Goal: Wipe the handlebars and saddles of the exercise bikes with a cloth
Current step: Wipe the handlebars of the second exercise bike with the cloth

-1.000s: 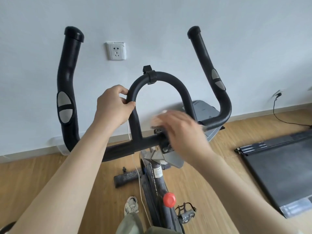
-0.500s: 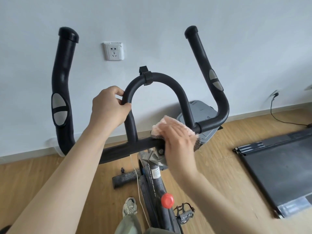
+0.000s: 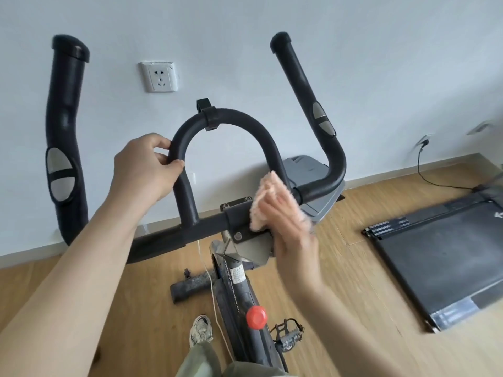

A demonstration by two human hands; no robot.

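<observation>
Wiping at the middle of the handlebars (image 3: 168, 240) is my reading of the step, from the single head view: the right hand (image 3: 288, 227) lies over a pink cloth (image 3: 268, 197), fingers fairly straight and pressing it flat where the cross bar (image 3: 206, 227) meets the right foot of the inner loop (image 3: 236, 118); the edges are blurred and the thumb is hidden, so I cannot say whether anything pinches the cloth. The left hand (image 3: 141, 170) wraps fingers and thumb round the loop's left leg, likely steadying the bike. Key relation: the cross bar's long axis runs from low left to upper right, and from the cloth the unwiped-looking run carries on rightward into the bend and up the right horn (image 3: 299, 85). The right hand is nearer that side; the left horn (image 3: 65, 118) stands well apart, beyond the left hand. The clamp plate (image 3: 239, 216) sits just beside the cloth, to its left. No saddle in view, so that part of the task seems ahead. No container shows. Also noted: red knob (image 3: 256, 317) low on the frame, treadmill (image 3: 435, 254) on the floor to the right, wall socket (image 3: 160, 77) above
</observation>
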